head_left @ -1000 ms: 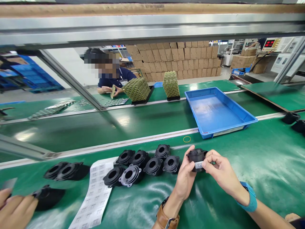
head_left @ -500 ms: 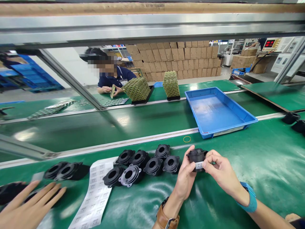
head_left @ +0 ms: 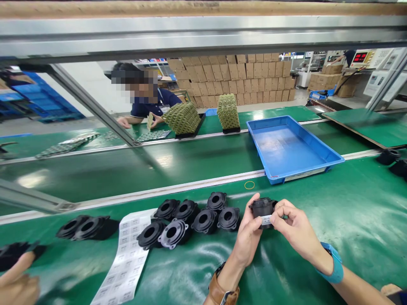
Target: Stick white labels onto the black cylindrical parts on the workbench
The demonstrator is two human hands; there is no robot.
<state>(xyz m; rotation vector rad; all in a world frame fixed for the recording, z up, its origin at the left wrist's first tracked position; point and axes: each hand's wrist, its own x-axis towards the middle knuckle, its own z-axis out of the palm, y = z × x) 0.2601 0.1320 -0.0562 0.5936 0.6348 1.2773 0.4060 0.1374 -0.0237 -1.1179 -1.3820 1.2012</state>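
The co-worker's hand (head_left: 17, 286) has drawn back to the lower-left corner; my left hand (head_left: 249, 237) and right hand (head_left: 294, 228) both stay clamped on one black housing (head_left: 262, 208) above the green mat (head_left: 349, 212). I count six loose housings (head_left: 193, 218) beside one label sheet (head_left: 127, 258), one blue tray (head_left: 289, 148) and stacked cartons (head_left: 235, 74) in the factory hall.

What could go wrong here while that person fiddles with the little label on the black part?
Both the left hand and right hand hold the black part above the green mat; it might slip. The small label could go on crooked. A co-worker's hand nearby might nudge the label sheet.
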